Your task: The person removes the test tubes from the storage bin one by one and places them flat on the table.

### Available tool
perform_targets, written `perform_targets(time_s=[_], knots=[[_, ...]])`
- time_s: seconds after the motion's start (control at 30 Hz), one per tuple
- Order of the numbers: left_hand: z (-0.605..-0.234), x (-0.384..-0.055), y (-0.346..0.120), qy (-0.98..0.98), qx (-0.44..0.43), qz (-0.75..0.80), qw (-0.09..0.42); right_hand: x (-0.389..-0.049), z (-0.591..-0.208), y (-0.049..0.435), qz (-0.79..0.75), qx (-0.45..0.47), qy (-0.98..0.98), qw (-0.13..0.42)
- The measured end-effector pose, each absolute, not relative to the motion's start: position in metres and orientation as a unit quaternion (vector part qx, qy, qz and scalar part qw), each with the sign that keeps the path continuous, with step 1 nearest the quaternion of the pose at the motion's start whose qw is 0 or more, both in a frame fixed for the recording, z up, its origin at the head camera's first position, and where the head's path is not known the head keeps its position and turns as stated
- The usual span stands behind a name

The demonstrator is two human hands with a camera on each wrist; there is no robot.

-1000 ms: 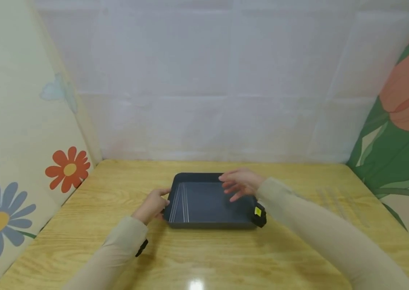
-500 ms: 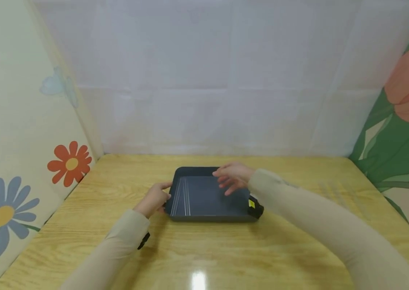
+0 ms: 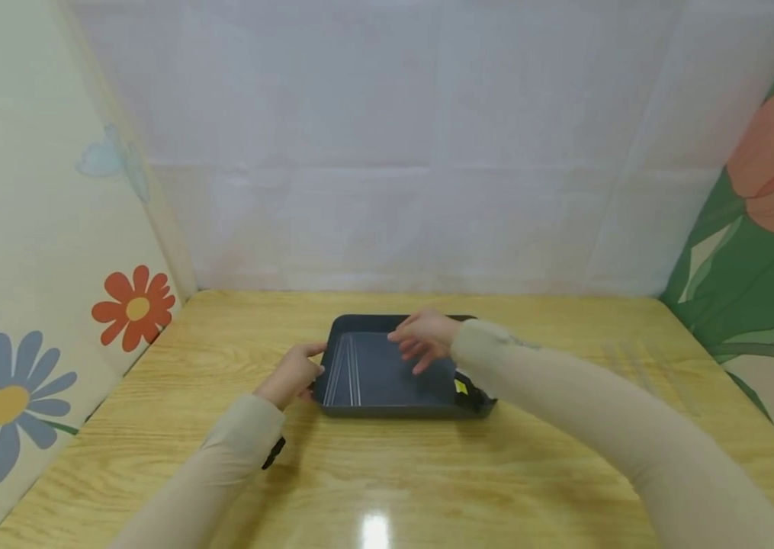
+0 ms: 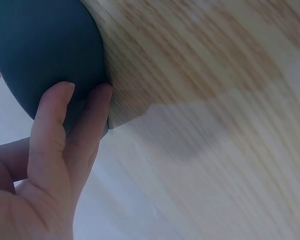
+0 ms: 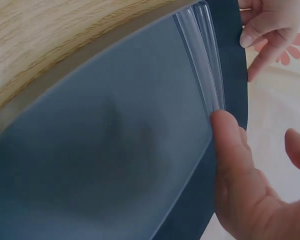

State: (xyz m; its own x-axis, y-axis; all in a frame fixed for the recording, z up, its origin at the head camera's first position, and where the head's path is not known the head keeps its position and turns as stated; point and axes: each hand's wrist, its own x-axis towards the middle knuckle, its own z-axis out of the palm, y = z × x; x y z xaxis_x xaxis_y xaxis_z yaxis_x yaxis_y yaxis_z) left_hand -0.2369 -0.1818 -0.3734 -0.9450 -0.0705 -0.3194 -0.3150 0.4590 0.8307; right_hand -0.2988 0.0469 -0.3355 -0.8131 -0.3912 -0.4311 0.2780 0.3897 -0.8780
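Note:
A dark blue-grey rectangular tray [image 3: 400, 374] lies on the wooden table. Clear slender tubes [image 3: 352, 371] lie side by side along its left part; the right wrist view shows the tubes [image 5: 200, 55] close up. My left hand [image 3: 293, 374] holds the tray's left edge, thumb near the rim and fingers against the outer wall; in the left wrist view the fingertips of the left hand [image 4: 55, 145] touch that wall. Above the tray's interior hovers my right hand [image 3: 425, 337], fingers loosely bent and nothing held.
Faint transparent strips [image 3: 647, 374] lie on the table [image 3: 387, 465] to the right of the tray. A white cloth [image 3: 387, 152] hangs behind, with flower-patterned panels at both sides. A black strapped device [image 3: 470, 393] sits at my right wrist.
My right hand has moved left over the tray, toward the clear tubes. The left hand keeps its place on the tray's edge. The whole view has shifted slightly.

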Motion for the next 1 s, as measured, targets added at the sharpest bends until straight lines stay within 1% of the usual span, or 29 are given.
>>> perform_targets(time_s=[0.5,0.8,1.0], knots=[[-0.378,-0.239,-0.182,0.844,-0.115,0.512,0.114,-0.302,-0.344,0.023,-0.537,-0.042,0.782,0.314],[-0.376,-0.239,-0.181,0.842,-0.122,0.512,0.118,-0.303,-0.341,0.004,-0.501,-0.047,0.802,0.321],[-0.376,-0.238,-0.182,0.842,-0.126,0.512,0.119,-0.309,-0.349,-0.008,-0.470,-0.041,0.818,0.329]])
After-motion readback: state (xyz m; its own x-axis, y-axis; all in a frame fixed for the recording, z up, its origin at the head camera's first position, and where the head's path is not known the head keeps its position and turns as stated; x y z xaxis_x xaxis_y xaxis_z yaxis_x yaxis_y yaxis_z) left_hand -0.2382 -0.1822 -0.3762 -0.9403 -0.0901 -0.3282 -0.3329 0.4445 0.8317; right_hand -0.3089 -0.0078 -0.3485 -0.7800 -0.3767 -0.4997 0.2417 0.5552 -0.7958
